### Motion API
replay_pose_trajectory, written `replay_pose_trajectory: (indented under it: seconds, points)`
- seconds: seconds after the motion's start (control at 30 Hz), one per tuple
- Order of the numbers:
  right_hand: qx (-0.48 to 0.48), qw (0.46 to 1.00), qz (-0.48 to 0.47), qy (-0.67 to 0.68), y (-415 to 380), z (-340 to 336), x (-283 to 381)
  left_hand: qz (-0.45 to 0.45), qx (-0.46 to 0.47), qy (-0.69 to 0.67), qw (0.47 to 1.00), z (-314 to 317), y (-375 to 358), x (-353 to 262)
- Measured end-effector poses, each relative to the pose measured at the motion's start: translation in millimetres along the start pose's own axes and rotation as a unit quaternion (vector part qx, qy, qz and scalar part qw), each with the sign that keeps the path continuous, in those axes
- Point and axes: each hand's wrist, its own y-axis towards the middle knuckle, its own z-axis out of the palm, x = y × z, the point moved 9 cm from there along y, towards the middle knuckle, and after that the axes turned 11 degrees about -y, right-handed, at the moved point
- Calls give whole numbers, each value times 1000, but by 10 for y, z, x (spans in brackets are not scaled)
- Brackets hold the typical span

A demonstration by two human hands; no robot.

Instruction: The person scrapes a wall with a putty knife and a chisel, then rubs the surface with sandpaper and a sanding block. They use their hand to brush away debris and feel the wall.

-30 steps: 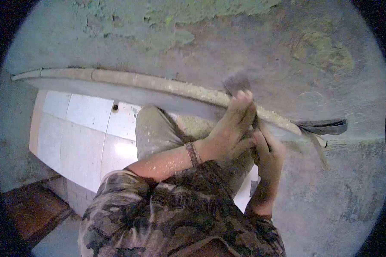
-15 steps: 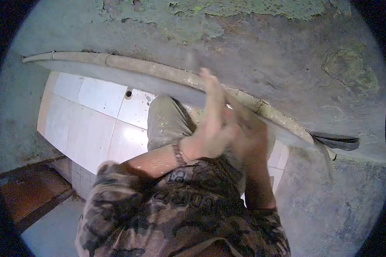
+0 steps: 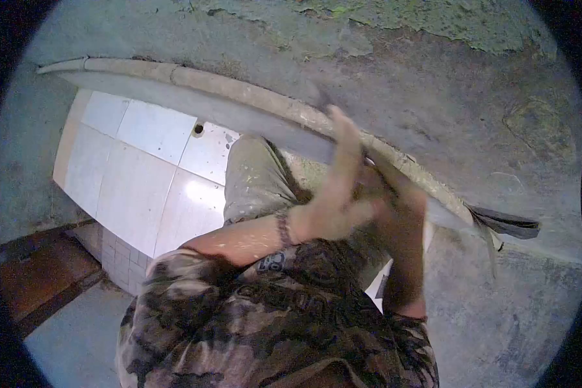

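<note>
My left hand point(image 3: 330, 207), with a bracelet on its wrist, is held over my lap with its blurred fingers stretched forward; nothing shows in its grip. Close against its right side is my right hand point(image 3: 394, 200), darker and smeared by motion. Its fingers cannot be made out, nor whether it holds anything. A faint dark blur lies just beyond the left fingertips, too indistinct to name. Beneath the hands is my knee in light, speckled trousers point(image 3: 255, 174).
A curved pale rim point(image 3: 239, 87) runs across in front, beside a rough grey wall point(image 3: 433, 84). White tiles point(image 3: 142, 187) with a round hole point(image 3: 198, 129) lie to the left. Dark cloth point(image 3: 507, 222) hangs on the rim at right. A brown surface point(image 3: 45, 271) is at lower left.
Both hands appear a little farther right and remain close together. The tiles and rim have shifted slightly in view with the camera.
</note>
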Motion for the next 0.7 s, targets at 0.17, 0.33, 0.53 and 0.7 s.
replay_pose_trajectory:
  seconds: [0.17, 0.33, 0.53, 0.7]
  points:
    - [-58, 998, -14, 22, -220, -689, 145, 101, 27, 25, 994, 343, 164, -311]
    - [-1, 993, -107, -45, 148, -303, 786, -117, -50, -125, 984, -289, 233, -29]
    - [-39, 964, -182, -189, 143, -388, 1384, -62, -241, -202, 947, -719, 250, -426]
    - [41, 933, -240, -266, 290, -109, 1633, -84, -98, 113, 985, -1009, 107, -62]
